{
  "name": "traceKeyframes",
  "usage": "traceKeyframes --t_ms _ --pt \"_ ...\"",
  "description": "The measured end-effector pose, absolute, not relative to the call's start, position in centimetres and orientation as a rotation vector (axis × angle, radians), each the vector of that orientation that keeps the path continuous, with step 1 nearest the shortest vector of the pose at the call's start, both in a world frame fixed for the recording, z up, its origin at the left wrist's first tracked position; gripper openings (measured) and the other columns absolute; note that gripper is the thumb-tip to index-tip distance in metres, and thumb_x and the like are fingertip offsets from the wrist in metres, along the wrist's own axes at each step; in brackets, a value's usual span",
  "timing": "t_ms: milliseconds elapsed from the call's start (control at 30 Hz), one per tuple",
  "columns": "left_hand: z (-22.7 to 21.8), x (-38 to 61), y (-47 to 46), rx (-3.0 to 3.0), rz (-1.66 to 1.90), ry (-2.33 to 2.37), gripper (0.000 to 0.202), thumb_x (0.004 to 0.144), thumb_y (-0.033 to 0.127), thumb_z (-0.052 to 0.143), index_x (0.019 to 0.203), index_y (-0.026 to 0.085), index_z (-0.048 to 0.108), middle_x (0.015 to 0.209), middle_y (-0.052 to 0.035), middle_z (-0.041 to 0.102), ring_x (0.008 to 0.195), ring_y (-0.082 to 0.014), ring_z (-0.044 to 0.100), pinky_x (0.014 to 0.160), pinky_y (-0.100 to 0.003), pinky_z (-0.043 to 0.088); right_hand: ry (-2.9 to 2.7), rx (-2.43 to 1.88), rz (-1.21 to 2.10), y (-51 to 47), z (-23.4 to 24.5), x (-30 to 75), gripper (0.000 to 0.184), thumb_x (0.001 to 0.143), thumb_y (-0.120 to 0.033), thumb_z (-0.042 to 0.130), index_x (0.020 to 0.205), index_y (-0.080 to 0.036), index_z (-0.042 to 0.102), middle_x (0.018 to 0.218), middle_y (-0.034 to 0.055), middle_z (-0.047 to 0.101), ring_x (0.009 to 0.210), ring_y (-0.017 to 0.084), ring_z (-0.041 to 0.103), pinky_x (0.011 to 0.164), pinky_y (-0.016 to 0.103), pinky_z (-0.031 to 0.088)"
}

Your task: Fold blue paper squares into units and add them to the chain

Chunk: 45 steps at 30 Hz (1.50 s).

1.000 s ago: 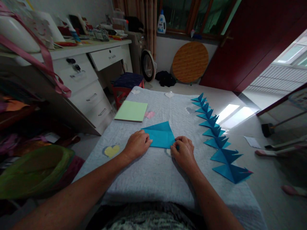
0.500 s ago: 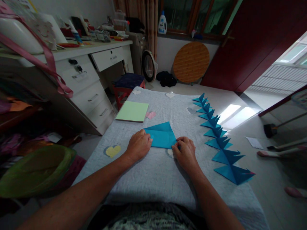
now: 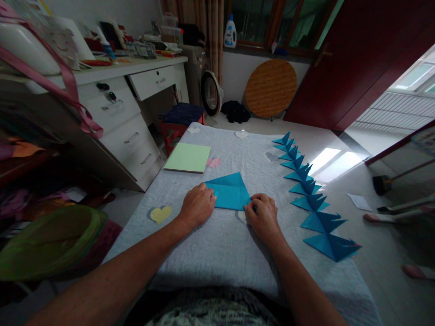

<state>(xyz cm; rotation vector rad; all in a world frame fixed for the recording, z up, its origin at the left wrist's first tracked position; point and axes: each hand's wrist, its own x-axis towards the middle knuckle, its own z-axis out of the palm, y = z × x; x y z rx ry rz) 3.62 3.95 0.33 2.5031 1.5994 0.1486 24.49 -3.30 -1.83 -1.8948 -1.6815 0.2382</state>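
A partly folded sheet of blue origami paper (image 3: pixel 231 192) lies on the cloth-covered table in front of me, one corner pointing away. My left hand (image 3: pixel 198 203) is closed on its left end, covering that corner. At the paper's lower right corner, my right hand (image 3: pixel 262 212) pinches the edge between thumb and fingers. To the right stands a row of several folded blue paper cranes (image 3: pixel 307 190), nested in a line along the table edge. A stack of pale green square paper (image 3: pixel 188 157) rests beyond my left hand.
The table's grey cloth (image 3: pixel 210 253) carries heart patches. A red stool (image 3: pixel 180 117) with a dark seat touches the far left side. A white desk (image 3: pixel 115 122) with drawers stands left, a green-lined bin (image 3: pixel 54 240) at lower left. Behind are a washing machine (image 3: pixel 197 63) and a round wooden board (image 3: pixel 271 88).
Almost nothing differs. Both hands keep their hold on the blue paper, which stays in place with at most a tiny shift.
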Motion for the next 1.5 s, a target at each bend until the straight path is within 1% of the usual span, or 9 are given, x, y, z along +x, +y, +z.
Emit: traceKeyframes --t_ms 267,500,767,1000,1500 --pt "0.39 3.76 3.76 2.509 0.133 1.623 0.031 0.098 0.03 0.044 0.083 0.017 0.068 0.091 -0.0103 0.062 0.089 -0.0252 0.061 0.081 -0.037 0.044 -1.68 -1.924 0.269 -3.35 -1.43 24.39 0.018 0.085 -0.02 0.063 0.067 -0.02 0.064 0.103 0.0078 0.066 0.103 0.028 0.053 0.088 0.042 0.037" --pt "-0.13 3.77 3.64 2.564 0.161 1.639 0.028 0.098 0.031 0.045 0.088 0.016 0.066 0.095 -0.0114 0.062 0.09 -0.0262 0.061 0.082 -0.038 0.045 -1.679 -1.914 0.258 -3.34 -1.61 24.42 0.02 0.086 -0.02 0.06 0.066 -0.02 0.064 0.102 0.0082 0.066 0.101 0.027 0.053 0.088 0.042 0.037" --pt "0.17 3.76 3.42 2.552 0.146 1.649 0.028 0.098 0.029 0.043 0.088 0.016 0.067 0.095 -0.0107 0.062 0.091 -0.0253 0.061 0.084 -0.037 0.045 -1.676 -1.927 0.292 -3.33 -1.3 24.36 0.018 0.085 -0.021 0.062 0.067 -0.02 0.064 0.103 0.0078 0.065 0.103 0.027 0.054 0.09 0.04 0.036" --pt "0.11 3.65 3.38 2.548 0.128 1.637 0.029 0.098 0.03 0.044 0.088 0.016 0.067 0.097 -0.0108 0.063 0.092 -0.0256 0.06 0.086 -0.038 0.044 -1.681 -1.939 0.272 -3.36 -1.31 24.31 0.018 0.084 -0.021 0.062 0.067 -0.02 0.064 0.103 0.0075 0.066 0.102 0.026 0.054 0.088 0.039 0.037" --pt "0.27 3.87 3.57 2.537 0.118 1.658 0.027 0.098 0.03 0.045 0.087 0.017 0.066 0.096 -0.0105 0.062 0.092 -0.0254 0.061 0.084 -0.038 0.045 -1.676 -1.937 0.288 -3.35 -1.41 24.38 0.018 0.085 -0.021 0.062 0.067 -0.02 0.063 0.103 0.0077 0.066 0.103 0.027 0.053 0.089 0.041 0.036"
